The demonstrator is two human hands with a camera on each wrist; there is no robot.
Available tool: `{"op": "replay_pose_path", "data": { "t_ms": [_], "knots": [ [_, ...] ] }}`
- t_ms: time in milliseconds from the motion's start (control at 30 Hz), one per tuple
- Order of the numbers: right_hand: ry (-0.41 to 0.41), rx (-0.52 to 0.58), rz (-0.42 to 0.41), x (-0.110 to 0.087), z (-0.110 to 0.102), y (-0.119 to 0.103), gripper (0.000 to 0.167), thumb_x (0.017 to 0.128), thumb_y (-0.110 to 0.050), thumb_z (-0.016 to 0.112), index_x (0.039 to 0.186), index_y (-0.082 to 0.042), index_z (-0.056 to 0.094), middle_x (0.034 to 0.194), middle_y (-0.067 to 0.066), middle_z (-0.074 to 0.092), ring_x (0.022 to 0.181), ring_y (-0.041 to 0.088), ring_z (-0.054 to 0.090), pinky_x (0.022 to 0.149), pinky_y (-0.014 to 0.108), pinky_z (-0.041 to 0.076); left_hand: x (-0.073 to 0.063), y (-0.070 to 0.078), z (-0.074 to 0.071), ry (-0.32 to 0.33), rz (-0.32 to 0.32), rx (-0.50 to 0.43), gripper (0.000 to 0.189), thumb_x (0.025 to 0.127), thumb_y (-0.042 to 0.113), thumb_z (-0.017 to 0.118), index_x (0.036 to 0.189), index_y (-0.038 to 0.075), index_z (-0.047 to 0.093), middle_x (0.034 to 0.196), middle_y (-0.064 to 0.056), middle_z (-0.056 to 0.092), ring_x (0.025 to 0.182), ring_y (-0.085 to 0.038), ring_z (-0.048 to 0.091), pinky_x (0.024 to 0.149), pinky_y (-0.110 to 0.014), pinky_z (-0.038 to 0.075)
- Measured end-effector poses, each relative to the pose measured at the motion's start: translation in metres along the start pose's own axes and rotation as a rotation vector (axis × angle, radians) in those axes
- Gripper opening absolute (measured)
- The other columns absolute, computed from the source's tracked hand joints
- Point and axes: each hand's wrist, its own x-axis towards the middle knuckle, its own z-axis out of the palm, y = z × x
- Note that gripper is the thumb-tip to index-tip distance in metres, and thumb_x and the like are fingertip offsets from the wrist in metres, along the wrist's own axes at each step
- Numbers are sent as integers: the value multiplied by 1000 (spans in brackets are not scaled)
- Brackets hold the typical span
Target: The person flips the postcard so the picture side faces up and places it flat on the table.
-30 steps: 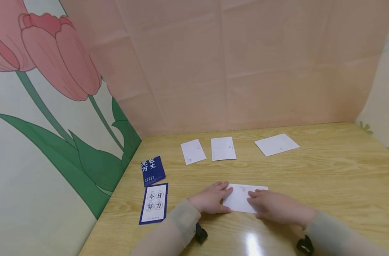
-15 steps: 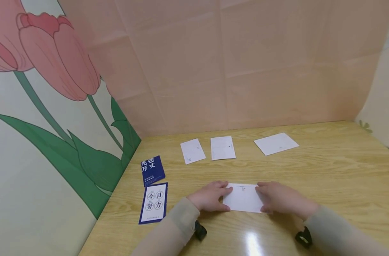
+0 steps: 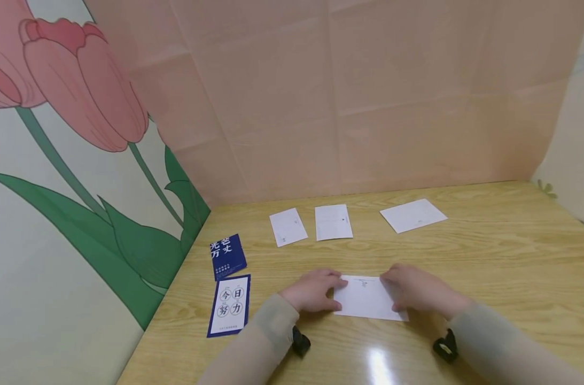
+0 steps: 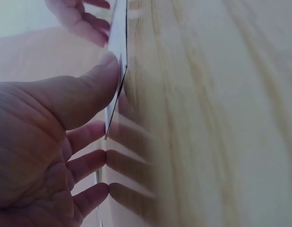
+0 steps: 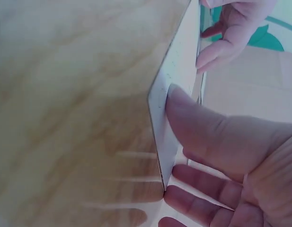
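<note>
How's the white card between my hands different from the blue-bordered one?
The white card shows small, faint print; the bordered card, four big circled characters. The white card's long side runs sideways; the bordered card's runs away from you. Your left hand and right hand touch the white card, not the bordered card. Both are rectangular.

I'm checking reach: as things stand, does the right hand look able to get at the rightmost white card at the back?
Probably yes: the rightmost white card lies farther back than the right hand, with nothing between them; the hand would just have to leave the near white card.
</note>
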Motion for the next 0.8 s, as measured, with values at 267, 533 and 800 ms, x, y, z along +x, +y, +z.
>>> {"op": "replay_pose_path", "data": {
  "t_ms": [267, 533, 800],
  "knots": [
    [13, 18, 40, 7, -4, 7, 53, 63, -24, 90, 106, -7, 64, 102, 9, 57, 90, 27, 52, 81, 50, 46, 9, 4, -3, 59, -44, -12, 52, 79, 40, 78, 126, 27, 60, 135, 10, 50, 125, -14, 41, 106, -33, 33],
    [-22, 33, 67, 9, -7, 7, 51, 64, -25, 89, 103, -9, 61, 97, 6, 55, 87, 26, 49, 78, 47, 44, 21, 6, -7, 42, -146, -55, 66, 70, 41, 85, 127, 24, 57, 132, 8, 51, 124, -15, 43, 105, -33, 34],
    [-20, 29, 91, 11, -6, 9, 54, 62, -28, 90, 103, -9, 60, 95, 6, 54, 86, 26, 48, 77, 46, 44, 29, 5, -8, 27, -237, -147, 55, 70, 37, 86, 116, 24, 60, 118, 8, 55, 113, -12, 47, 99, -32, 39]
  ]
}}
